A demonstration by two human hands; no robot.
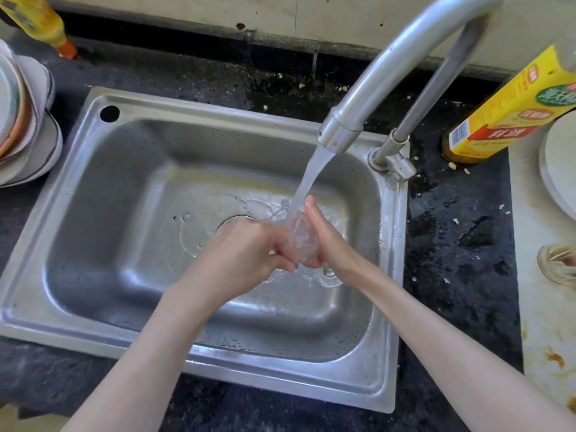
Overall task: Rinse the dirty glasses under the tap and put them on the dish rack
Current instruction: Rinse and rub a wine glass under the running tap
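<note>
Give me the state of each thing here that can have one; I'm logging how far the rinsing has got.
tap: running, stream falling onto the glass
glass: held under the stream, over the sink
left hand: fingers curled on the glass
right hand: cupped round the glass
sink: wet, not filled
second glass: on the right counter, dirty, untouched
stacked bowls: piled at left
yellow-label bottle: standing beside the tap
</note>
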